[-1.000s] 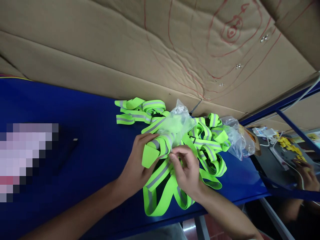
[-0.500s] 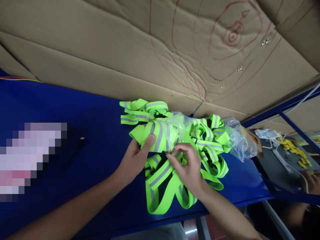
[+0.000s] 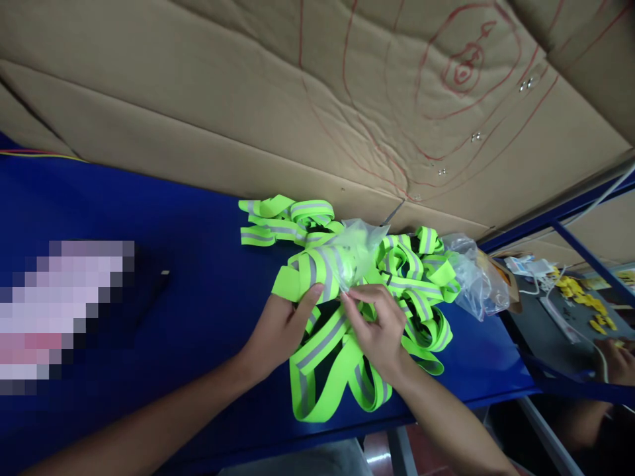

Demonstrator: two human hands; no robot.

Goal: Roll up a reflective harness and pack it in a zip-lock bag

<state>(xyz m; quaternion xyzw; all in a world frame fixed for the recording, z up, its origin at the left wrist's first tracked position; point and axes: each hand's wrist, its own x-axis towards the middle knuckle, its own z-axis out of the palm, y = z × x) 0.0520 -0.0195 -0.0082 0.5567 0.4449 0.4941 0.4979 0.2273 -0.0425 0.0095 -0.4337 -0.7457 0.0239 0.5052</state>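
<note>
A folded neon-green reflective strap (image 3: 313, 270) with grey stripes is gripped by my left hand (image 3: 285, 324), thumb on top. Its right part sits inside a clear plastic bag (image 3: 361, 246). My right hand (image 3: 380, 324) pinches the bag's near edge between thumb and forefinger. Beneath and around both hands lie more reflective straps (image 3: 317, 396), loosely looped on the blue table (image 3: 208, 396). Part of the left fingers is hidden under the folded strap.
Another bundle of green straps (image 3: 278, 215) lies at the back, and several more (image 3: 421, 284) lie to the right beside a crumpled clear bag (image 3: 473, 277). A cardboard wall (image 3: 198, 99) rises behind. At far right, a person's hand (image 3: 618, 360) is near yellow pieces (image 3: 585, 297).
My left hand has moved the folded strap rightward, further into the bag. My right hand has shifted slightly right, still pinching at the bag's edge.
</note>
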